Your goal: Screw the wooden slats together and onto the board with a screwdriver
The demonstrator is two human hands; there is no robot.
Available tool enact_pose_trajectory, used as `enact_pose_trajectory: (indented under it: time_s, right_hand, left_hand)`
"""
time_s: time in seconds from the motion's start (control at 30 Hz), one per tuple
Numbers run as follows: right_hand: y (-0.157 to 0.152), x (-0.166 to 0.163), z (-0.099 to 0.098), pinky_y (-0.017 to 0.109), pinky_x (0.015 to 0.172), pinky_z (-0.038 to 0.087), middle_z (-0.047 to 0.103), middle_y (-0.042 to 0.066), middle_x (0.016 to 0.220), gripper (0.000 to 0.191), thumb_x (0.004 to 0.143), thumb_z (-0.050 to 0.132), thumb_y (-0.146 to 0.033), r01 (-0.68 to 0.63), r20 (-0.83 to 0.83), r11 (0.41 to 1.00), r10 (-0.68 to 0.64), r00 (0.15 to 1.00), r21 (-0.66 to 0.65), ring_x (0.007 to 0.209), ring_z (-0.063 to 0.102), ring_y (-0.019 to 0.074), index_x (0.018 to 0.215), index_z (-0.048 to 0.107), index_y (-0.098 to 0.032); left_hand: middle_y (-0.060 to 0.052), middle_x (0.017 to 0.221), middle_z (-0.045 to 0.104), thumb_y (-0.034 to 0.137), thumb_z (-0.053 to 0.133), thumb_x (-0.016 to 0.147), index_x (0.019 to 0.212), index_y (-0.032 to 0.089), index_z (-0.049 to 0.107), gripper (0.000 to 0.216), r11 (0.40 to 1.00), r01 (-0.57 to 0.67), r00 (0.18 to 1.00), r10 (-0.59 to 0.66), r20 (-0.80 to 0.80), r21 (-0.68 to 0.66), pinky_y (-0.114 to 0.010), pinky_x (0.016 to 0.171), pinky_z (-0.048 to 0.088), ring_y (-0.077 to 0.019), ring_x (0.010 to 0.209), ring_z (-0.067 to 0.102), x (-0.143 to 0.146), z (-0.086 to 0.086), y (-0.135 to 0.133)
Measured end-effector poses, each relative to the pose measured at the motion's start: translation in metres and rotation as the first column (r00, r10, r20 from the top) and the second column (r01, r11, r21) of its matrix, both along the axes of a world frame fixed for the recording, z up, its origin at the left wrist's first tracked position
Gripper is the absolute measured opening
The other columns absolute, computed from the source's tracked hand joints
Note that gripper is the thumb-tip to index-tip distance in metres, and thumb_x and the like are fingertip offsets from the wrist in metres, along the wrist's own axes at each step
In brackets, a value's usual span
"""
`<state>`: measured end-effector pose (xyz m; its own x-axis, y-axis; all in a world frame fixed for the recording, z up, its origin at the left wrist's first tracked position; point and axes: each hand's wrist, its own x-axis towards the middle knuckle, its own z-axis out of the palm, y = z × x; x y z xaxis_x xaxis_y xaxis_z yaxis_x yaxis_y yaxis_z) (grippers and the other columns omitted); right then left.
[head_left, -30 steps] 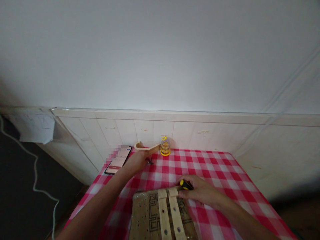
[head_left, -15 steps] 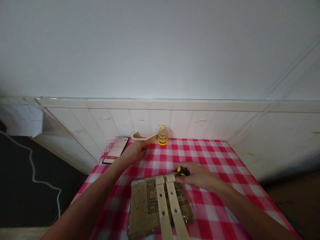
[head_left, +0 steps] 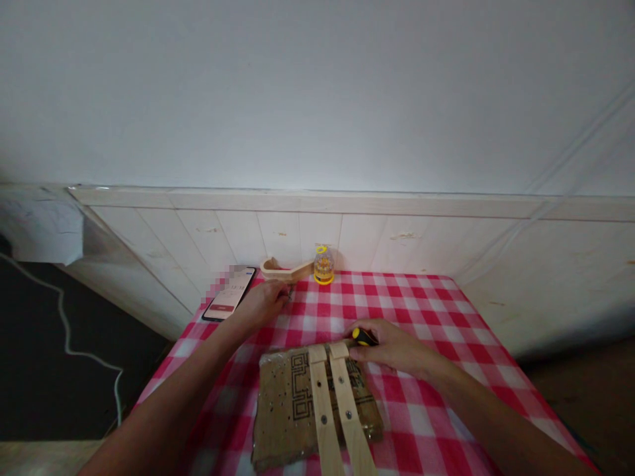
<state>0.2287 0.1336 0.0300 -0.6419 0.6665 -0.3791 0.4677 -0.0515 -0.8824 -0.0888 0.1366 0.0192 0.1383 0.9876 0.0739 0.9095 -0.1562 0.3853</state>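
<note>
My left hand [head_left: 272,301] reaches to the back of the table, fingers bent down and drawn together over some small dark bits [head_left: 291,289] on the cloth. What lies between the fingertips is too small to make out. My right hand [head_left: 389,344] is closed around a screwdriver [head_left: 364,337] with a black and yellow handle; its shaft is hidden. It rests by the far right corner of a plastic-wrapped brown board [head_left: 282,410] with dark line patterns and small holes. Two pale wooden strips [head_left: 325,396] with screws in them lie across the board.
Behind my left hand is a curved wooden hook piece [head_left: 278,270]. Beside it stands a clear tub with yellow trim [head_left: 324,268]. A phone [head_left: 231,294] lies at the back left. A red-checked cloth [head_left: 421,311] covers the table, which meets a white panelled wall [head_left: 367,238].
The view has shifted very slightly. My left hand stays over the small dark bits, its fingers moving a little. My right hand keeps hold of the screwdriver in the same place.
</note>
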Motion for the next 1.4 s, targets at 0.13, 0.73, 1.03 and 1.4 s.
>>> enact_pose_trajectory:
  time_s: [0.13, 0.73, 1.03, 1.4]
  right_hand:
    - [0.000, -0.001, 0.001, 0.019, 0.048, 0.033, 0.061, -0.002, 0.073, 0.020, 0.078, 0.076, -0.028, 0.003, -0.031, 1.000, -0.002, 1.000, 0.030, 0.053, 0.044, 0.0075, 0.095, 0.073, -0.019]
    - [0.001, 0.000, 0.000, 0.031, 0.074, 0.047, 0.071, 0.003, 0.089, 0.026, 0.076, 0.078, -0.038, -0.008, -0.046, 0.999, 0.010, 0.999, 0.051, 0.083, 0.063, 0.0205, 0.094, 0.072, -0.020]
    - [0.001, 0.002, 0.001, 0.034, 0.077, 0.051, 0.072, 0.004, 0.092, 0.029, 0.077, 0.076, -0.043, -0.027, 0.008, 0.994, 0.026, 1.000, 0.102, 0.086, 0.066, 0.0234, 0.097, 0.073, -0.021]
    - [0.002, 0.001, 0.001, 0.035, 0.080, 0.050, 0.072, 0.004, 0.093, 0.027, 0.078, 0.073, -0.038, -0.038, 0.003, 0.995, 0.037, 0.999, 0.090, 0.088, 0.065, 0.0233, 0.096, 0.070, -0.019]
  left_hand:
    - [-0.007, 0.080, 0.070, 0.018, 0.052, 0.088, 0.075, 0.016, 0.066, 0.019, 1.000, -0.015, 1.000, 0.015, 0.010, -0.002, -0.029, 0.068, 0.039, -0.0196, 0.075, 0.062, 0.000, -0.006, -0.002]
    - [-0.007, 0.092, 0.072, 0.018, 0.058, 0.091, 0.089, 0.016, 0.072, 0.015, 0.992, -0.103, 0.981, 0.090, 0.170, 0.072, -0.027, 0.072, 0.043, -0.0179, 0.080, 0.064, 0.004, -0.014, -0.010]
    - [-0.007, 0.086, 0.072, 0.022, 0.059, 0.089, 0.082, 0.016, 0.073, 0.017, 0.997, -0.082, 0.986, 0.083, 0.141, -0.013, -0.028, 0.068, 0.042, -0.0181, 0.076, 0.064, -0.004, -0.008, -0.007]
    - [-0.009, 0.084, 0.073, 0.017, 0.060, 0.083, 0.080, 0.015, 0.072, 0.013, 0.994, -0.084, 0.992, 0.090, 0.088, -0.067, -0.028, 0.065, 0.041, -0.0198, 0.073, 0.065, 0.007, 0.004, -0.013]
